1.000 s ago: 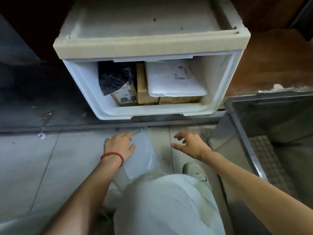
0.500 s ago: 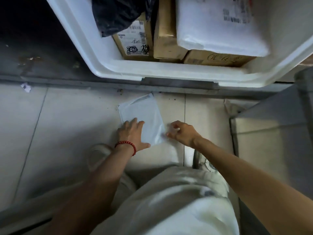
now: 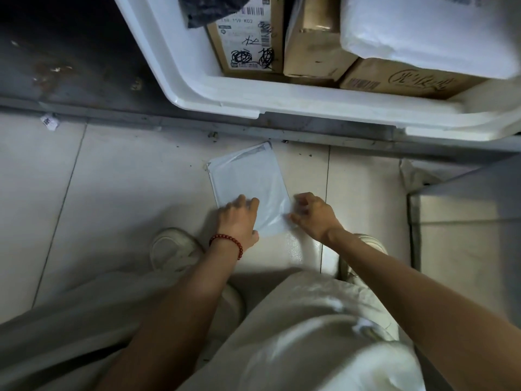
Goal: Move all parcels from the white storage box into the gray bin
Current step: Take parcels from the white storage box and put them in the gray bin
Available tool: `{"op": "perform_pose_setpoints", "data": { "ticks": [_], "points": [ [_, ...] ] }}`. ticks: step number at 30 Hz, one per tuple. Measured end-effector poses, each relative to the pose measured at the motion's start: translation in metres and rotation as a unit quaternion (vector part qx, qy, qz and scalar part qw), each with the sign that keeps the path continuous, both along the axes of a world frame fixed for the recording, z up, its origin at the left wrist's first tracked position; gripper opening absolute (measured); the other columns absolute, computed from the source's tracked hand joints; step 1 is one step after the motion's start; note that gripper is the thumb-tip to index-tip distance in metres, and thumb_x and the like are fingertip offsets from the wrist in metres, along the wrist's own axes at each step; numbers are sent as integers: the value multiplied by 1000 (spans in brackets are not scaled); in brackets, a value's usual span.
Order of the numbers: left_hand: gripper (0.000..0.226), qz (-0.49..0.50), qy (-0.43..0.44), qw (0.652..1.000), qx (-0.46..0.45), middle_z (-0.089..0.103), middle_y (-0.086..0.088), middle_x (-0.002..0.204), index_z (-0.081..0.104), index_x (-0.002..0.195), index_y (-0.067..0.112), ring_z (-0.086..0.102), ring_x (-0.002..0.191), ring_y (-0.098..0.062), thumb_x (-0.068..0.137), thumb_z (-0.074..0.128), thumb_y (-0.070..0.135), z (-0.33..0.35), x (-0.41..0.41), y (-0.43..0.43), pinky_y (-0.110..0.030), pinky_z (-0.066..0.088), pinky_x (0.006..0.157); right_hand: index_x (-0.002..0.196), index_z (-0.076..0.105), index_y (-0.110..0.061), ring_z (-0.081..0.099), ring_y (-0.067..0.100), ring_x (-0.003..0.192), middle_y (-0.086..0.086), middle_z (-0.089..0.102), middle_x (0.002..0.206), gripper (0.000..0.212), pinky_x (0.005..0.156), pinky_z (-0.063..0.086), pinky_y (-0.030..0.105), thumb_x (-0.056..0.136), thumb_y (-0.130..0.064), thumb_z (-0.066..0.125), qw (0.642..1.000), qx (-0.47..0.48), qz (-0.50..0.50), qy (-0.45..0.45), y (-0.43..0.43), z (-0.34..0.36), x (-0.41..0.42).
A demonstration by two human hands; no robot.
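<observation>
One white box point(image 3: 282, 100) holds five parcels in view: three cartons, namely a labelled carton point(image 3: 248, 38), a taped carton point(image 3: 313, 40) and a printed carton point(image 3: 408, 80), plus one black bag point(image 3: 208, 7) and one padded mailer point(image 3: 428, 32). One flat mailer point(image 3: 251, 187) lies on the floor, making six parcels. There are two hands, the left hand point(image 3: 236, 221) and the right hand point(image 3: 313, 215), one red bracelet point(image 3: 227, 241), two shoes, a left shoe point(image 3: 174, 249) and a right shoe point(image 3: 372, 242), one paper scrap point(image 3: 50, 124), and one gray bin point(image 3: 465, 207), partly in view.
</observation>
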State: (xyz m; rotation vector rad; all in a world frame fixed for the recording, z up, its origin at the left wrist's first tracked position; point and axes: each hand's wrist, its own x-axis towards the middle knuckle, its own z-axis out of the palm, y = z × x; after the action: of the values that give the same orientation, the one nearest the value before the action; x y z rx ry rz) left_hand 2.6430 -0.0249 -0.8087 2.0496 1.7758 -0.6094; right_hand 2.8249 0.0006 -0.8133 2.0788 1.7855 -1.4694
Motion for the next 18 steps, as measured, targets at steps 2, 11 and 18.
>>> {"op": "perform_pose_setpoints", "data": {
  "ticks": [2,11,18],
  "points": [
    [45,23,-13,1000,16,50,-10,121,39,128,11,60,99,-29,88,57,20,1,-1,5,-33,44,70,139,43,-16,52,27,122,10,50,137,58,104,40,34,88,-30,66,1000,0,4,0,0,-1,2],
    [63,60,-54,996,38,47,3,129,46,130,24,49,113,-24,78,65,55,-7,-17,5,-33,43,82,134,47,-18,55,23,115,7,54,131,53,100,43,33,86,-25,68,999,35,-32,-4,-3,-4,20],
    [98,272,-125,954,36,5,-5,153,33,138,34,13,139,-33,57,84,54,-12,-11,-3,-46,30,110,130,51,-13,61,19,102,3,63,109,52,96,44,22,84,-21,73,992,48,-103,48,-6,-7,0]
  ]
}}
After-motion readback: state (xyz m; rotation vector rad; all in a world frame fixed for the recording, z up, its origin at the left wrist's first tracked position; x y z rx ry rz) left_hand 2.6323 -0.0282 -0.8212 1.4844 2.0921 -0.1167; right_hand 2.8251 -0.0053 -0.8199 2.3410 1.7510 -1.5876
